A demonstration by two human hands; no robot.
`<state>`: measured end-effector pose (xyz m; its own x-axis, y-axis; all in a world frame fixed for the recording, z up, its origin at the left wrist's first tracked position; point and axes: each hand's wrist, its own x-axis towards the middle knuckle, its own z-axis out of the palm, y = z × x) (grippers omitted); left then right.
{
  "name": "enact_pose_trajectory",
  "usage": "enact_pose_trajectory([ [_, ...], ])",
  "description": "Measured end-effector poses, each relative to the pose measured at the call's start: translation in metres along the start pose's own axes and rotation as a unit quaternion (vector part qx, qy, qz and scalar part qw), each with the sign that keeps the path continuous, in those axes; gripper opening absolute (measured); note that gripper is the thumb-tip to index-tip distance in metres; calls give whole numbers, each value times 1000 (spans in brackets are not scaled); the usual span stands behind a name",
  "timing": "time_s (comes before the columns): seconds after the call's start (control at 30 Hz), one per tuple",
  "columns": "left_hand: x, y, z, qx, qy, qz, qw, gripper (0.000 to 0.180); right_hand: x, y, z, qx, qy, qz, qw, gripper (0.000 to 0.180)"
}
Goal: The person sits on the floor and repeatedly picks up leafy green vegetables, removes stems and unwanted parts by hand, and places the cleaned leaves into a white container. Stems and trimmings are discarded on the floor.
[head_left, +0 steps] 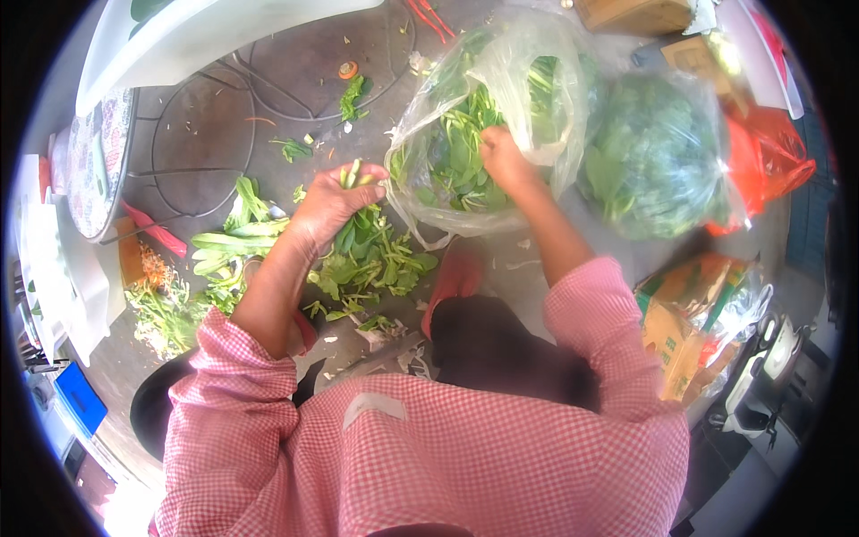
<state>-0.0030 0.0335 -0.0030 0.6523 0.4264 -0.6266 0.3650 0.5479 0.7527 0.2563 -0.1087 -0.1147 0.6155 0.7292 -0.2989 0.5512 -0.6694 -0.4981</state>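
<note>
1. Greens (452, 148) are held inside the bag (510, 54); a loose pile (376, 259) is spread near its left side.
2. Left of the bag, stems (360, 174) are pinched in the left hand (327, 204), fingers nearly closed.
3. At the bag's mouth, the right hand (506, 159) is curled; its grip cannot be told.
4. Light, soft, easily bruised handling is expected; the stems are best grasped.

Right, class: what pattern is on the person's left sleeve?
The left sleeve has a small pinkish-red and white check, clearest in the head view.
</note>
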Motion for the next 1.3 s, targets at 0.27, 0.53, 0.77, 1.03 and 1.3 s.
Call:
enact_pose_trajectory([
  [0.27, 4, -17, 18, 185, 16, 14, 982, 22, 9, 19, 9, 131, 3, -43, 990, 22],
  [0.53, 28, -6, 72, 258, 24, 267, 928, 21, -53, -71, -66, 406, -170, -57, 896, 18],
  [0.77, 19, 17, 67, 427, -16, 210, 879, 22, -67, -86, -75, 231, -102, -169, 953, 17],
  [1.03, 7, 20, 72, 409, -7, 151, 900, 21, -62, -66, -66, 303, -88, 42, 948, 20],
  [1.3, 16, -5, 86, 287, 16, 142, 947, 24, -75, -89, -61, 406, -68, 37, 911, 16],
])
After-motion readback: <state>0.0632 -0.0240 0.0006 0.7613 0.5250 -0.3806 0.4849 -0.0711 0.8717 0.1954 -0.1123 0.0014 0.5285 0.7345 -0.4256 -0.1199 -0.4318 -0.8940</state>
